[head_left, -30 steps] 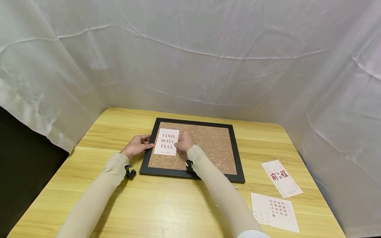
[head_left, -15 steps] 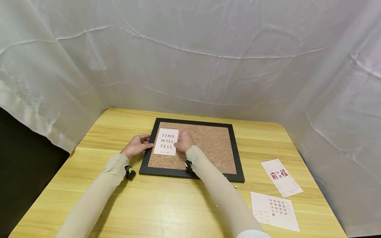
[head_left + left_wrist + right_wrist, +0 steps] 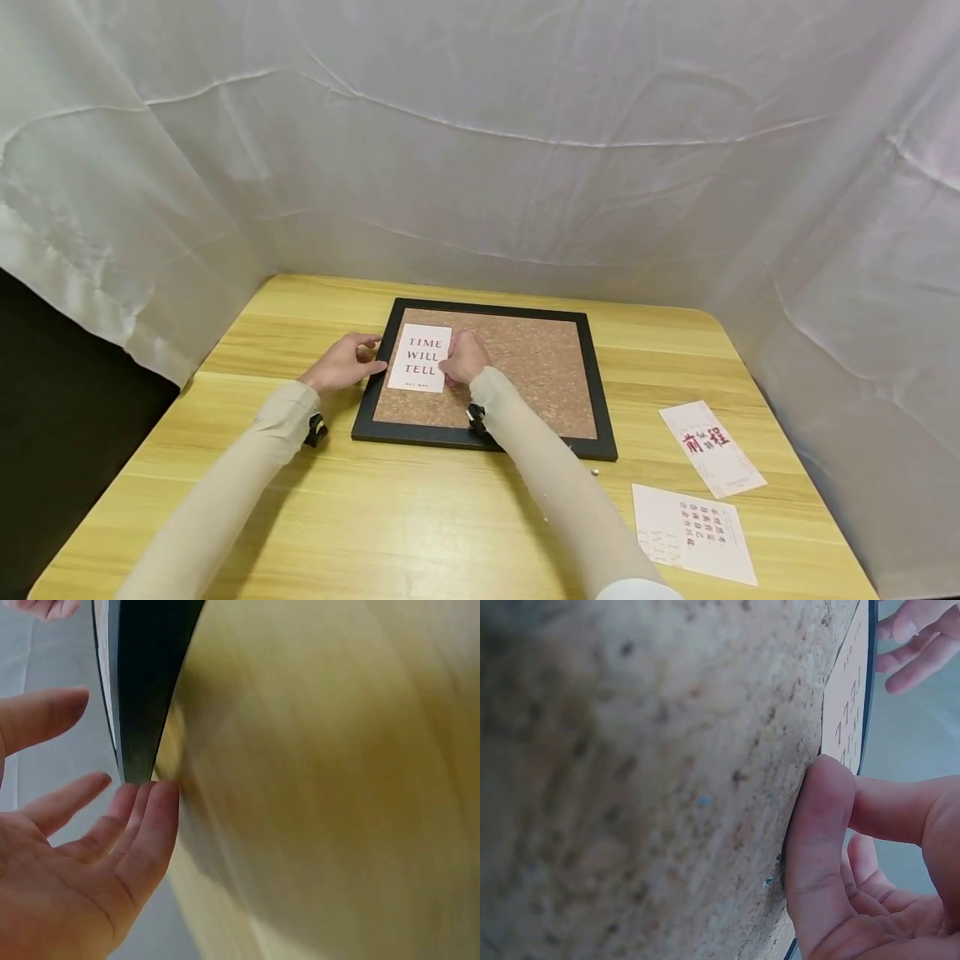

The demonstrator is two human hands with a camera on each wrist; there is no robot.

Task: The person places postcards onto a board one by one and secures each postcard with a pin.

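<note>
Head view: white card (image 3: 420,357) between loose-fingered left hand (image 3: 343,363) at black frame (image 3: 420,433) and right hand (image 3: 467,357) pinching the card's edge.

Yellow wood-grain table (image 3: 420,517), grain running crosswise, far right corner rounded. Black-framed cork board (image 3: 540,358) lies flat on it, close to far edge. Off to right, card with large red characters (image 3: 712,450), askew. Just nearer, card with smaller print (image 3: 701,537). Tiny pale bit (image 3: 596,472) beside board's near right corner, perhaps pin or bead.
</note>
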